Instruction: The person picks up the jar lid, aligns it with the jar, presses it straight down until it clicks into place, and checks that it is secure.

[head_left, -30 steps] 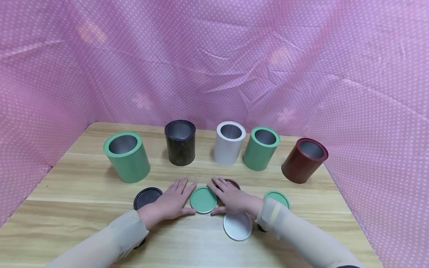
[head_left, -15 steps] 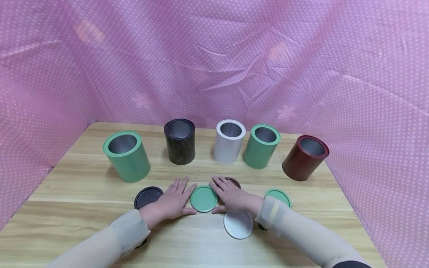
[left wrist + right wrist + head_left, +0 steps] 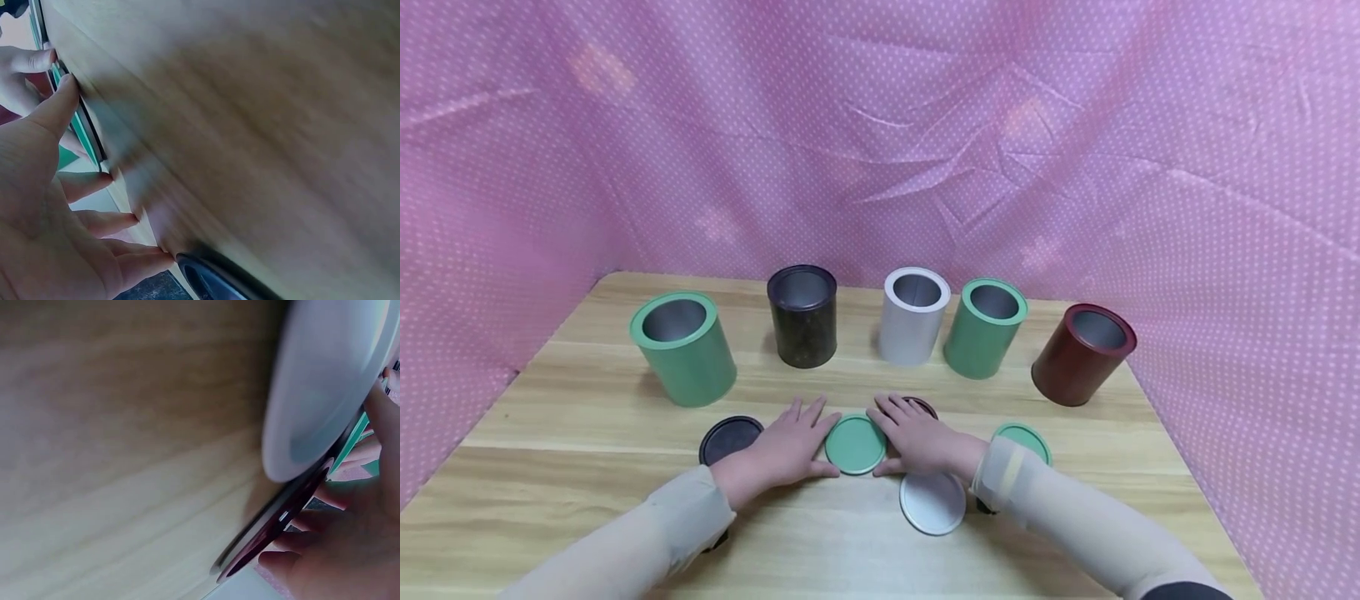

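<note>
On the wooden table, my left hand (image 3: 785, 447) rests with spread fingers at the left of a green lid (image 3: 855, 445). A black lid (image 3: 728, 438) lies behind that hand's wrist, partly covered by it. My right hand (image 3: 922, 438) lies on the other side of the green lid, fingers stretched out over a dark red lid (image 3: 927, 407) that it mostly hides. Below the right palm is a white lid (image 3: 933, 505); in the right wrist view, the red lid (image 3: 275, 531) sits close to the fingertips. Neither hand grips anything.
Uncovered cans stand along the back: a large green can (image 3: 688, 358), a black can (image 3: 806, 329), a white can (image 3: 910, 333), a smaller green can (image 3: 982, 342) and a dark red can (image 3: 1075, 367). Another green lid (image 3: 1026, 439) lies beside the right forearm. A pink dotted curtain (image 3: 880, 142) surrounds the table.
</note>
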A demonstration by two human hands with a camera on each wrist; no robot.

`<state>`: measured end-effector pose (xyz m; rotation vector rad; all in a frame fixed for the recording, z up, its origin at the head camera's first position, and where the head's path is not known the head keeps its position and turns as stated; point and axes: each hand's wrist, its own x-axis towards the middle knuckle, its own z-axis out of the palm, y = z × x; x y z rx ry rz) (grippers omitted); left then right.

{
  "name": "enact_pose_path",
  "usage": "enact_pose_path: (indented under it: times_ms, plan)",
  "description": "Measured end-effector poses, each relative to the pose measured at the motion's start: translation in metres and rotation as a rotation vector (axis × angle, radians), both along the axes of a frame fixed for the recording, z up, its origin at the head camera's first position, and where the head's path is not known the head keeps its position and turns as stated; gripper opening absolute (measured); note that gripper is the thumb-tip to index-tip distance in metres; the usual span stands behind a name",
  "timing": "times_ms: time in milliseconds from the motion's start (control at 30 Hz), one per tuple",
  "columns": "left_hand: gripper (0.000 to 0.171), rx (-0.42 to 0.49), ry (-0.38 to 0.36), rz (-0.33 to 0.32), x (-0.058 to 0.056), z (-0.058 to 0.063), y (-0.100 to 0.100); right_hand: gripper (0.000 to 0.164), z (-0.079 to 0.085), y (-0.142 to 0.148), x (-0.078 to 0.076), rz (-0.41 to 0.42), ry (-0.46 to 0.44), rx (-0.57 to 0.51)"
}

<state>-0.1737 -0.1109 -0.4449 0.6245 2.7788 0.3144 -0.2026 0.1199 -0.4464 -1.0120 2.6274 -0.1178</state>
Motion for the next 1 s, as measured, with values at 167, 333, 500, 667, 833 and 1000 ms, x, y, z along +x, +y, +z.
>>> enact_pose_path:
  times_ms: [167,333,500,667,833,1000]
  plan:
    - [0.081,-0.001,-0.001,-0.009,-0.005,0.0041,-0.0008,0.087,0.003,-0.0013,-0.0023,-0.009,0.001,0.01]
    - [0.08,-0.002,0.014,-0.022,-0.0043,0.008,-0.0024,0.086,0.0048,-0.0034,-0.0034,-0.009,-0.007,0.007]
    - [0.08,-0.011,0.006,-0.022,-0.0045,0.01,-0.0031,0.085,0.0061,-0.0051,-0.0039,-0.008,-0.003,0.009]
    - [0.078,-0.012,-0.002,-0.022,-0.0053,0.0096,-0.0023,0.085,0.0045,-0.0048,-0.0045,-0.006,0.008,-0.004]
    - [0.079,0.002,0.01,-0.033,-0.0074,0.0078,-0.0031,0.084,0.0049,-0.0041,-0.0061,-0.005,-0.002,-0.029]
    - [0.079,0.013,0.001,-0.025,-0.0103,0.0065,-0.0029,0.083,0.0059,-0.004,-0.0087,0.001,-0.023,-0.068]
